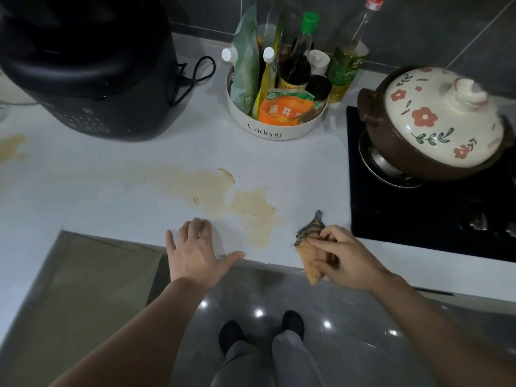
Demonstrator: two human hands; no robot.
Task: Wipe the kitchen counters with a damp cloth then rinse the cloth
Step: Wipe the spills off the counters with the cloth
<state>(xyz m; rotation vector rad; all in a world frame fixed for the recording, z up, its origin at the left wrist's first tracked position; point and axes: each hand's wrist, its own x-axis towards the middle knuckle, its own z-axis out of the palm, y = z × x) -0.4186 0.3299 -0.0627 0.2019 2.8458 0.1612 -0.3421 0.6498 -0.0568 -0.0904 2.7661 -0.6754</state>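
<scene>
Cloth (311, 266), tan with a dark mesh corner, is pinched by the curled fingers (321, 243) of the right hand (346, 261) at the front edge of the white tabletop (111, 191), beside the black hob (418, 219). A brownish stain (223, 196) is spread to its left. The left hand (198, 252) is laid flat near the stain, fingers wide, holding nothing. A condiment tub (268, 131) and a flowered clay pot (441, 115) are set behind.

- Dim, bluish indoor light; the white counter (111, 174) reads grey.
- Small bright glints on the glossy floor (363, 344), perhaps from ceiling lamps.
- Black cooker (83, 65) loses detail in shadow.
- Wide-angle bending at edges; left hand (195, 252) slightly blurred.
</scene>
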